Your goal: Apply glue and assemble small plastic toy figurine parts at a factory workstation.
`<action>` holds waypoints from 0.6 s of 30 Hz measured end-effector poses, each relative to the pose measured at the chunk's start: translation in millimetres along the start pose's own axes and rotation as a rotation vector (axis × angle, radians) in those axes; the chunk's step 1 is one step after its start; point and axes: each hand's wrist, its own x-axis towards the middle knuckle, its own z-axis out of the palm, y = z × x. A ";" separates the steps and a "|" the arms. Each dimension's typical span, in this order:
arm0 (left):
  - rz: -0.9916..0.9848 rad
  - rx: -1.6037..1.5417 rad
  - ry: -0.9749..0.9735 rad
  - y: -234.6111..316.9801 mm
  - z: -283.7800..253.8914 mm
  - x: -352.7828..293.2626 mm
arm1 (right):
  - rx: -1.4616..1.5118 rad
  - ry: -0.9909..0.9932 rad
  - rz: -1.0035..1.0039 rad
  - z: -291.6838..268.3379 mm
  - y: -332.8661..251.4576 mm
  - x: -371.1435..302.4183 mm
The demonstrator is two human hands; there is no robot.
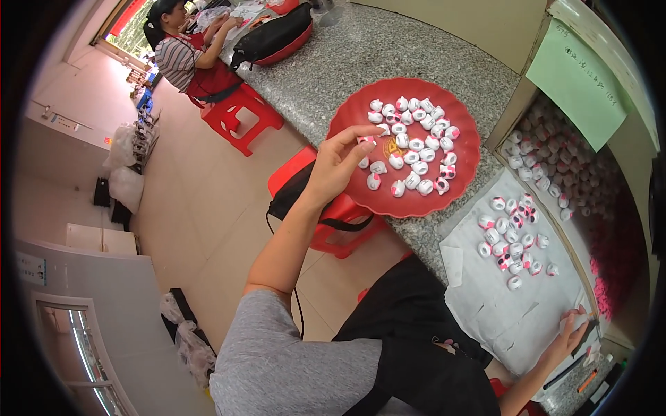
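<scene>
My left hand (334,166) is over the left part of a red scalloped plate (463,182). Its thumb and forefinger pinch a small white-and-pink animal-head figure (367,140). Several similar white heads (418,144) with pink parts lie loose on the plate. To the right, more of these heads (513,236) are grouped on a white sheet of paper (485,305). At the lower right edge of that sheet is my right hand (567,341), its fingers curled together by something whitish that I cannot make out.
A bin (555,149) full of similar heads stands at the right, with a green note (577,83) over it. Pens (587,380) lie at the lower right. Red stools (333,222) stand beside the granite counter (388,41). A person (191,62) sits at the far end near a black bag (277,36).
</scene>
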 end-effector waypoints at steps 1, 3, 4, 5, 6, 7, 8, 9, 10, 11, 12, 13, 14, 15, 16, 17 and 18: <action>-0.003 0.003 0.000 -2.3 -1.7 0.3 | -0.014 0.021 -0.026 1.9 -1.0 -0.1; 0.202 0.393 -0.018 -6.4 -5.0 3.1 | -0.032 0.047 -0.054 3.8 -5.1 -1.3; 0.201 0.390 -0.021 -4.5 -6.1 4.8 | -0.068 0.056 -0.100 5.1 -7.7 -2.6; 0.119 0.551 -0.115 1.9 -4.6 8.6 | -0.107 0.069 -0.141 4.7 -9.9 -2.7; 0.039 0.709 -0.213 5.8 -3.2 10.4 | -0.115 0.078 -0.134 3.1 -10.7 -2.0; 0.040 0.700 -0.228 6.4 -2.6 10.4 | -0.068 0.085 -0.113 1.3 -10.6 -1.2; 0.067 0.796 -0.282 6.7 -2.3 11.6 | -0.024 0.101 -0.090 -0.9 -10.5 -1.6; 0.103 0.885 -0.346 6.4 -1.8 14.4 | -0.040 0.136 -0.077 -2.8 -10.8 -2.9; 0.189 0.944 -0.244 10.1 -6.6 13.3 | -0.060 0.116 -0.117 -2.9 -10.8 -2.3; 0.277 0.979 -0.148 10.0 -14.0 11.2 | -0.097 0.108 -0.154 -6.6 -11.2 -2.2; 0.359 0.980 0.048 7.5 -28.6 8.6 | -0.095 0.113 -0.160 -3.6 -10.9 0.0; 0.065 0.817 0.222 -2.2 -48.1 0.7 | -0.087 0.107 -0.167 5.8 -5.9 1.8; -0.184 0.635 0.242 -4.7 -56.4 -5.1 | -0.166 0.113 -0.149 7.0 -6.5 3.0; -0.353 0.504 0.124 -7.8 -65.6 -2.3 | -0.232 0.117 -0.133 6.9 -5.8 5.8; -0.468 0.342 0.098 -11.1 -62.2 -1.8 | -0.244 0.146 -0.125 3.1 -4.2 7.6; -0.583 0.182 0.075 -11.7 -58.1 1.7 | -0.250 0.127 -0.126 2.5 -3.4 8.3; -0.585 0.179 0.052 -12.9 -50.2 2.9 | -0.257 0.099 -0.124 -0.8 -3.5 6.0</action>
